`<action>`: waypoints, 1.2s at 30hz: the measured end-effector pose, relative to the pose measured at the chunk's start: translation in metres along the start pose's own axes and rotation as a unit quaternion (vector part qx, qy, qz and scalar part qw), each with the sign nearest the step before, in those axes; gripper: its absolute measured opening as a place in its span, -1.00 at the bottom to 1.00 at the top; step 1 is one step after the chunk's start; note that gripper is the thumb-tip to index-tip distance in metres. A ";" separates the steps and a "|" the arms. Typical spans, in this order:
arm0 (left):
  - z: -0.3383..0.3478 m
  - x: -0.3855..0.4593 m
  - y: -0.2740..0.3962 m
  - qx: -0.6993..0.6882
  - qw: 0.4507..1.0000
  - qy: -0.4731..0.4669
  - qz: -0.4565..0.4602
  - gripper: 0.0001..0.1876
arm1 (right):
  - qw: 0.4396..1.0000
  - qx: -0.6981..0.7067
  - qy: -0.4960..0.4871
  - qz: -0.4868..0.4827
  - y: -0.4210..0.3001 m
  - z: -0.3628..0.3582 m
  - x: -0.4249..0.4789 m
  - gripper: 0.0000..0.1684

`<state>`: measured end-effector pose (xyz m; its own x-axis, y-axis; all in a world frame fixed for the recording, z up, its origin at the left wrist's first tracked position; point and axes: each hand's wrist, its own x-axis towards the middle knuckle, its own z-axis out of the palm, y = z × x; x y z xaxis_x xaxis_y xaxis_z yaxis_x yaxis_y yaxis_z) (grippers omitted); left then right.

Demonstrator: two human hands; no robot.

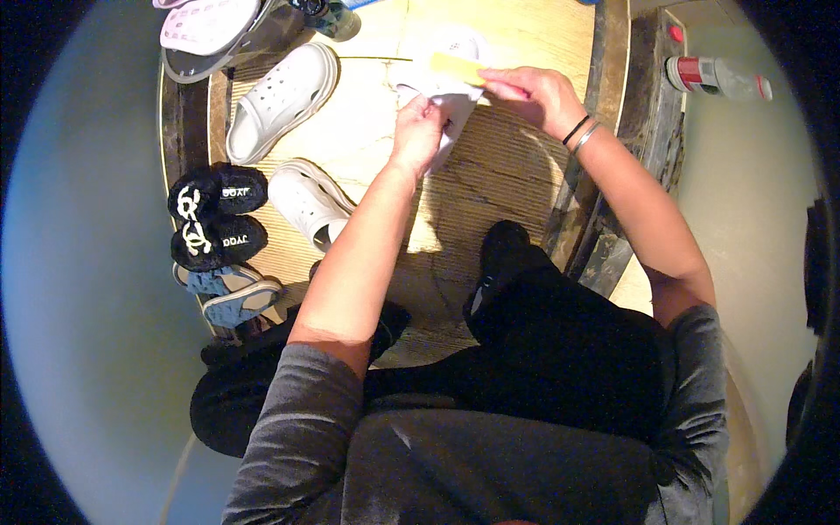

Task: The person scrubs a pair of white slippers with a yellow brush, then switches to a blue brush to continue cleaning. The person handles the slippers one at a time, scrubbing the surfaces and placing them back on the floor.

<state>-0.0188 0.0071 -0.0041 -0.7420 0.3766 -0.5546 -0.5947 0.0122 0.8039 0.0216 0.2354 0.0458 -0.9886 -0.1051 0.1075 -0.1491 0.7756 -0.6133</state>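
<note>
In front of me, near the top of the view, my left hand (420, 128) grips a white shoe or sandal (458, 108), whose exact shape is lost in glare. My right hand (541, 95) is closed on a yellow brush or block (456, 68) with a pinkish-red part near the fingers. The yellow end lies over the white footwear and appears to touch it. Left of my hands, a white perforated clog (285, 102) rests on the wooden floor, and a second white clog (308, 200) sits nearer to me, partly behind my left forearm.
Black fuzzy slippers (223, 239) and blue-strapped sandals (243, 302) line the left edge. At the upper left, a pale pink sole (207, 26) rests on a dark container (272, 39), beside a dark bottle (338, 23). A clear bottle (728, 79) lies beyond the right-hand ledge (646, 131).
</note>
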 end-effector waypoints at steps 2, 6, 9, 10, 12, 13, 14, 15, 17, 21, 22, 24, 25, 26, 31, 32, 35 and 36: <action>0.008 -0.004 -0.007 0.142 0.989 -0.006 0.050 -0.86 | 0.996 -0.057 0.006 0.062 0.010 -0.008 -0.003 -0.67; 0.008 -0.005 -0.024 0.303 0.947 0.012 0.105 -0.75 | 0.986 -0.091 0.027 0.134 0.008 -0.017 0.001 -0.66; 0.007 -0.008 -0.029 0.312 0.945 0.008 0.099 -0.73 | 0.995 -0.047 -0.032 0.080 0.005 0.001 -0.004 -0.66; 0.008 -0.006 -0.030 0.306 0.946 0.000 0.105 -0.72 | 0.988 -0.108 -0.037 0.107 0.015 0.003 -0.005 -0.66; 0.010 -0.005 -0.032 0.298 0.940 0.022 0.163 -0.80 | 0.969 -0.173 -0.043 0.171 0.030 -0.011 0.002 -0.65; 0.010 -0.005 -0.032 0.295 0.935 0.035 0.193 -0.83 | 0.975 -0.147 0.014 0.165 0.034 -0.013 0.004 -0.65; 0.008 -0.006 -0.032 0.294 0.933 0.043 0.202 -0.83 | 0.981 -0.126 0.028 0.145 0.033 -0.013 0.005 -0.65; 0.009 -0.009 -0.034 0.291 0.933 0.048 0.208 -0.83 | 0.985 -0.106 0.039 0.129 0.020 -0.015 0.005 -0.65; 0.010 -0.010 -0.035 0.291 0.928 0.055 0.228 -0.83 | 0.995 -0.010 0.010 0.101 -0.006 -0.002 0.004 -0.66; 0.015 -0.015 -0.029 0.297 0.935 0.056 0.184 -0.81 | 0.999 0.030 -0.015 0.001 -0.005 0.018 -0.002 -0.70; 0.016 -0.013 -0.024 0.296 0.941 0.055 0.156 -0.81 | 0.998 -0.023 -0.004 0.065 0.000 0.012 -0.002 -0.69; 0.016 -0.018 -0.022 0.290 0.945 0.049 0.146 -0.81 | 0.984 -0.064 -0.010 0.167 0.008 -0.008 -0.002 -0.67; 0.016 -0.019 -0.022 0.287 0.947 0.045 0.140 -0.80 | 0.990 -0.036 -0.004 0.138 0.005 -0.008 -0.003 -0.67; 0.015 -0.019 -0.024 0.279 0.947 0.052 0.151 -0.80 | 0.994 -0.009 0.002 0.109 -0.001 -0.004 -0.004 -0.68; 0.016 -0.013 -0.029 0.230 0.956 0.055 0.173 -0.81 | 0.965 0.217 -0.078 0.127 -0.022 0.025 -0.021 -0.72; 0.018 -0.014 -0.027 0.247 0.952 0.056 0.170 -0.81 | 0.986 0.153 -0.023 0.069 -0.006 0.029 -0.031 -0.73; 0.024 -0.019 -0.018 0.262 0.949 0.070 0.161 -0.81 | 0.987 0.016 0.018 0.159 0.020 0.003 -0.039 -0.65; 0.025 -0.021 -0.019 0.247 0.954 0.072 0.154 -0.81 | 0.987 0.010 0.025 0.157 0.019 -0.003 -0.038 -0.65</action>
<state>0.0156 0.0226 -0.0023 -0.9142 0.3011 -0.2714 -0.1502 0.3701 0.9167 0.0566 0.2556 0.0321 -0.9842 0.1698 -0.0511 0.1630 0.7530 -0.6375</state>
